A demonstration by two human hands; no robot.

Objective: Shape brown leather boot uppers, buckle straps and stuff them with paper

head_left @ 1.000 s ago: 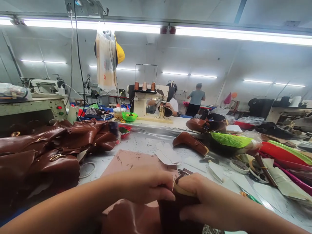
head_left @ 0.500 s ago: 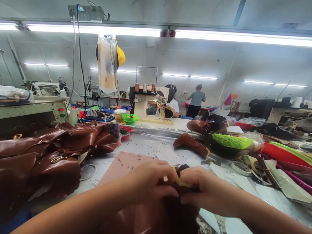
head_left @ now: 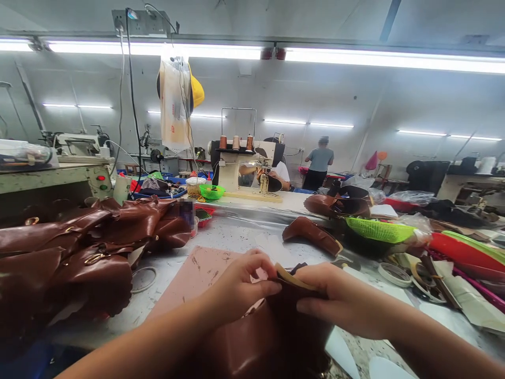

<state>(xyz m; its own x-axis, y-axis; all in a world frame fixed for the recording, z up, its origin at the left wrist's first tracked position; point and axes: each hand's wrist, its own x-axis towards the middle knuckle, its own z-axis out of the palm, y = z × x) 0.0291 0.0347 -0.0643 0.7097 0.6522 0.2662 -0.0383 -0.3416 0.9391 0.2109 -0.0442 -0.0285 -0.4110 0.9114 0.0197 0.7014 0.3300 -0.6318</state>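
A brown leather boot upper (head_left: 248, 342) hangs between my hands at the front of the bench, its lower part running out of view. My left hand (head_left: 240, 289) pinches its top edge, thumb and fingers together. Closed on the same edge from the other side is my right hand (head_left: 347, 297), thumb underneath. A tan strip (head_left: 290, 277) lines the edge between them. Beneath the left forearm lies a pinkish board (head_left: 185, 279). My right fingertips are partly hidden by the leather.
Brown leather uppers with gold buckles (head_left: 94, 258) are heaped on the left. A brown boot-shaped piece (head_left: 311, 235) lies ahead, near a green basket (head_left: 379, 230) and tape rolls (head_left: 394, 273). Beyond stands a sewing machine (head_left: 232, 168), with people farther back.
My left hand has shifted slightly left and up along the edge, opening a wider gap from the right hand. More of the tan strip shows. The view has tilted slightly.
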